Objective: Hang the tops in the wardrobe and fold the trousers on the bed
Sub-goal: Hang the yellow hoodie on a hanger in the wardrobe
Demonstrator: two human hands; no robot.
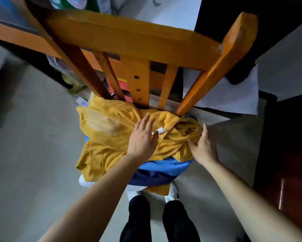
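Observation:
A crumpled yellow top point(104, 137) lies on top of a pile of clothes on a wooden chair seat. Under it show a light blue garment point(164, 165) and a dark navy garment point(150, 178). My left hand point(142, 138) lies flat on the yellow top with straight fingers, beside a small white tag or cord end point(159, 131). My right hand point(201, 145) is at the right edge of the pile, its fingers curled into a fold of the yellow fabric.
The orange wooden chair back point(134, 41) rises right in front of me. A desk edge with clutter runs behind on the left. A dark wardrobe or cabinet point(286, 145) stands at the right. Grey floor point(29, 137) lies on the left; my feet are below.

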